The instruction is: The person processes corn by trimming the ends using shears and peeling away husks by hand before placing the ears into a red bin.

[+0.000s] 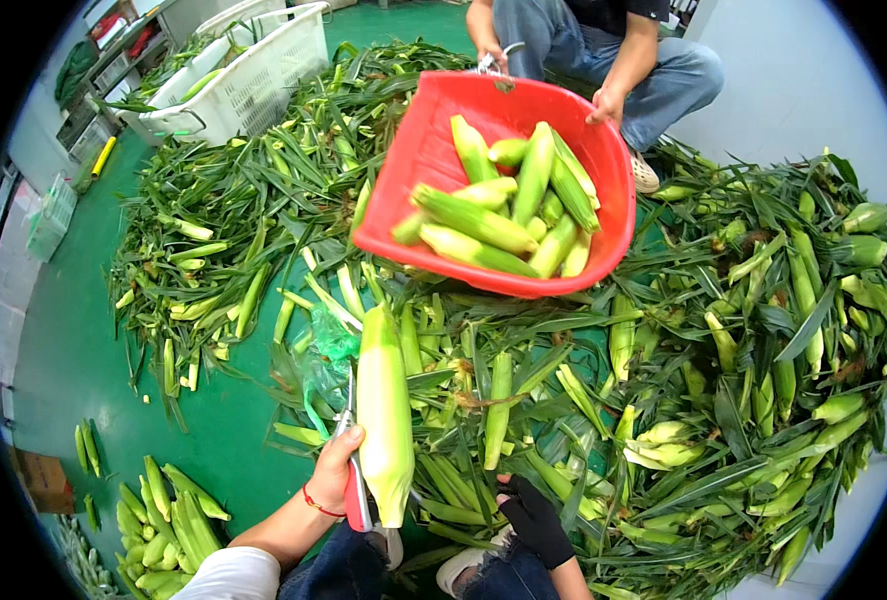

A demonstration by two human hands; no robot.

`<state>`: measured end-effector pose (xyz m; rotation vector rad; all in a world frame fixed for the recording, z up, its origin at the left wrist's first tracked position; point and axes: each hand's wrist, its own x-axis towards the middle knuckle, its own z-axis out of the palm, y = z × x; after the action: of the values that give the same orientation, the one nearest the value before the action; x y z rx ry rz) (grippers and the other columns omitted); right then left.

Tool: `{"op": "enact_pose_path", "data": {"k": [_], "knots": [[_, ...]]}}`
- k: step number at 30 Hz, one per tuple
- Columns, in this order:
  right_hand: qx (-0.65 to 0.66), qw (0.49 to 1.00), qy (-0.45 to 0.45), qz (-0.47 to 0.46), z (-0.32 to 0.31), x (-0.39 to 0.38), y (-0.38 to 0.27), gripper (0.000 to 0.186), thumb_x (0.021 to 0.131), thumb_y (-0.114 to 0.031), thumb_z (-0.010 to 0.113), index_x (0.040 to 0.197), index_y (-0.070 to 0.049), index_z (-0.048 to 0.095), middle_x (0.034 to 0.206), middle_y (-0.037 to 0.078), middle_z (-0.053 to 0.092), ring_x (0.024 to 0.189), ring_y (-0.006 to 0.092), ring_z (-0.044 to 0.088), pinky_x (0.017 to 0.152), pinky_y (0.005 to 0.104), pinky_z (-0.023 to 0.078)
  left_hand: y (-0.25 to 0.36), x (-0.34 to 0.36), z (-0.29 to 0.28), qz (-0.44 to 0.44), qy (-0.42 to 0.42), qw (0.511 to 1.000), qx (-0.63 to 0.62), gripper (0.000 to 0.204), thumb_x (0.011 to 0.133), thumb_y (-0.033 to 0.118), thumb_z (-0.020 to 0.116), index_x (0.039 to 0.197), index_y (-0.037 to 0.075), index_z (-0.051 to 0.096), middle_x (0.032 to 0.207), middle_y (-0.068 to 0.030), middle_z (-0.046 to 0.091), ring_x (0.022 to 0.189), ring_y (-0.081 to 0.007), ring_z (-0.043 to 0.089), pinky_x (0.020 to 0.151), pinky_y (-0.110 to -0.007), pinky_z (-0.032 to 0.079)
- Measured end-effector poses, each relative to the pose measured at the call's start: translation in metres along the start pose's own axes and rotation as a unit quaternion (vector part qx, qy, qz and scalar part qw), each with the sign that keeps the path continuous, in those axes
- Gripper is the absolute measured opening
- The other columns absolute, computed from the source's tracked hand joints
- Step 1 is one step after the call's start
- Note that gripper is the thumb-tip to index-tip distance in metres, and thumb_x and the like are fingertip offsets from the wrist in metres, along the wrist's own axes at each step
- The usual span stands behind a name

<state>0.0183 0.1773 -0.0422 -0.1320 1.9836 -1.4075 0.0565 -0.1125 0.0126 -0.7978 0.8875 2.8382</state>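
Left hand [334, 474] is gripping a knife [357, 497] beside the corn ear [385, 420], seemingly husking; next peel is likely needing right hand [536, 522], grip unclear.

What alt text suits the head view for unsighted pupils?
A bare left hand grips a red-handled bladed tool beside an upright pale-green corn ear; a black-gloved right hand hangs over green husks. Opposite, another person holds a red plastic tub of corn.
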Motion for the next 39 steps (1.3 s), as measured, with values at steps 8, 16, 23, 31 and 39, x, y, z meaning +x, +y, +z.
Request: {"op": "enact_pose_path", "data": {"k": [8,16,23,31,39], "knots": [[-0.044,0.999,-0.020,-0.008,-0.002,0.013,0.014,0.046,0.090,-0.038,0.053,0.124,-0.008,0.051,0.118,0.018,0.057,0.109,0.0292,0.056,0.091,0.0352,0.043,0.065,0.082,0.097,0.052,-0.097,0.992,0.054,0.038,0.092,0.033,0.049,0.118,0.005,0.052,0.100,-0.0085,0.064,0.082,-0.0191,0.064,0.070,-0.032,0.054],[-0.193,0.973,0.087,-0.090,-0.032,0.010,0.004,0.046,0.088,-0.036,0.056,0.125,-0.010,0.049,0.121,0.017,0.055,0.112,0.0327,0.053,0.096,0.0384,0.041,0.168,0.250,0.092,0.114,0.036,0.990,-0.074,0.057,0.075,0.032,0.074,0.112,0.004,0.041,0.111,-0.0161,0.049,0.105,-0.0298,0.052,0.095,-0.039,0.043],[-0.452,0.691,0.535,-0.177,-0.367,-0.001,-0.040,0.077,0.078,-0.032,0.068,0.137,0.000,0.031,0.133,0.025,0.040,0.126,0.0380,0.036,0.105,0.0425,0.029,0.096,0.095,-0.001,0.027,0.051,0.983,0.174,0.037,0.082,0.037,0.064,0.109,0.012,0.055,0.102,-0.0032,0.059,0.093,-0.0160,0.056,0.080,-0.032,0.044],[-0.452,0.706,0.535,0.103,-0.452,0.041,-0.115,0.091,0.069,-0.061,0.063,0.139,-0.011,0.030,0.133,0.026,0.041,0.113,0.0408,0.050,0.091,0.0466,0.042,0.075,0.021,-0.084,0.017,0.228,0.950,0.211,0.032,0.076,0.049,0.066,0.091,0.022,0.059,0.087,0.0033,0.058,0.082,-0.0144,0.053,0.072,-0.033,0.038],[-0.400,0.774,0.489,0.037,-0.392,0.037,-0.096,0.060,0.074,-0.047,0.062,0.118,-0.012,0.043,0.098,0.020,0.063,0.090,0.0394,0.060,0.076,0.0477,0.047,0.019,0.046,0.000,-0.024,0.119,0.975,0.184,0.024,0.084,0.040,0.061,0.095,0.019,0.058,0.088,0.0001,0.061,0.077,-0.0163,0.057,0.066,-0.034,0.044]]}}
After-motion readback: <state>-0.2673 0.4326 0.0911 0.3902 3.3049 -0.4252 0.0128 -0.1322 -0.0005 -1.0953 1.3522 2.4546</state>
